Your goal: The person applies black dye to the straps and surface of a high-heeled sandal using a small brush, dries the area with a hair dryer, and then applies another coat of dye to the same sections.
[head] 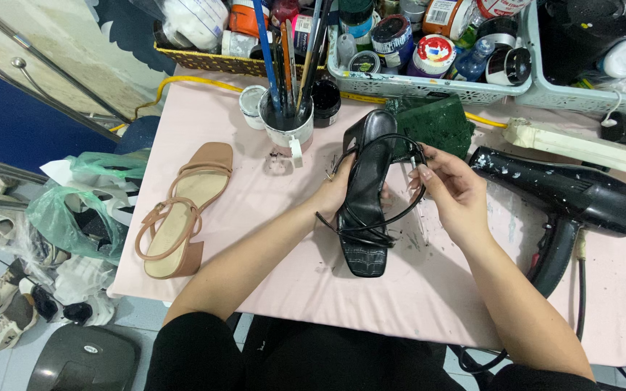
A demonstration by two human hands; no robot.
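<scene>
Black strappy heeled sandal (366,210) sits in the middle of the pink table (429,289), toe toward the person, heel pointing at the brush cup (286,123). Left hand (335,192) is curled around the sole's left edge from underneath, fingers mostly hidden so can't tell how tight. Right hand (452,190) has thumb + forefinger pinched shut on the thin ankle strap (409,156), other fingers loosely bent.

Imo it handles light w/ a stiff sole but floppy, thin straps. The finish looks glossy, prob a bit slippery, so grip the sole edges or heel, not the straps.

Tan sandal (179,213) lies well apart to the left, black hair dryer (566,199) just to the right.
</scene>
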